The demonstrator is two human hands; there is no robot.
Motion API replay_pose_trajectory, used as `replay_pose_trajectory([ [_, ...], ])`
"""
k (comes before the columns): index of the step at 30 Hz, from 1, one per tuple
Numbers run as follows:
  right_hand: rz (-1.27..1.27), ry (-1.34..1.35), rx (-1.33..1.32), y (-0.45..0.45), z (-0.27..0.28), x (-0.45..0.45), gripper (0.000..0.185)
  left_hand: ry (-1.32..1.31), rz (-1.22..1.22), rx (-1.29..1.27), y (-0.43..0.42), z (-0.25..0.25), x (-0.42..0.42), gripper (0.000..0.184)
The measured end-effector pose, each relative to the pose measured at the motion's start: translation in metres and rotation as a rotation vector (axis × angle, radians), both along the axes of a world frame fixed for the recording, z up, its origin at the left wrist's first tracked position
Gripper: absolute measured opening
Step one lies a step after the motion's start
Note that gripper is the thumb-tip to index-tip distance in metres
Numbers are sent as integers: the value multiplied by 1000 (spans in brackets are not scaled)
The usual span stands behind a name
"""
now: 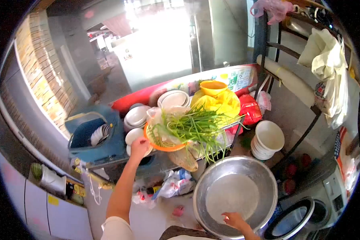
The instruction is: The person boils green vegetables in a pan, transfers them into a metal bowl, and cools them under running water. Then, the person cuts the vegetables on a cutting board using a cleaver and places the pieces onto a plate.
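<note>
1. Currently, the left hand [139, 147] is hovering at the left edge of the orange basin [170, 148], beside white bowls [135, 136]; whether its fingers are pinching the rim or a bowl, I cannot tell.
2. Leafy greens [196, 126] are lying across the orange basin, just to the right of that hand. Their long axis is running sideways, away from the left fingers, with loose tips drooping toward the metal basin [234, 194].
3. Of the two hands, the left is sitting nearer to the greens; the right hand [235, 221] is hanging over the near side of the metal basin, well apart from them. Its fingers are bending loosely, apparently released, and no object is showing in them.
4. Besides the greens, the orange basin is carrying a clear plastic bag [158, 116] at its far left side.
5. Over on the left, a blue tub [94, 144] is holding pale dishes [98, 136].
6. Behind the greens, a yellow bowl [214, 87] is sitting on a yellow bag [226, 105], with nested white dishes [174, 99] standing to its left.
7. Beyond the metal basin, a stack of white tubs [268, 138] is standing upright.
</note>
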State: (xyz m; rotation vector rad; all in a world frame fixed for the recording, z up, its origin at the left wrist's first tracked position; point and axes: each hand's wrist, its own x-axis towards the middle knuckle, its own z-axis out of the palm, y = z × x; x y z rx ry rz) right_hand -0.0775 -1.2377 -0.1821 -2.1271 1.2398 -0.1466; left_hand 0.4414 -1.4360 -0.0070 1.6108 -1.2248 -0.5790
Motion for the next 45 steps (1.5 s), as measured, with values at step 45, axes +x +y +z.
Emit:
replay_pose_trajectory([
  [45,-938,19,212,27,39,199,29,420,-447,396,-431,-31,107,32],
])
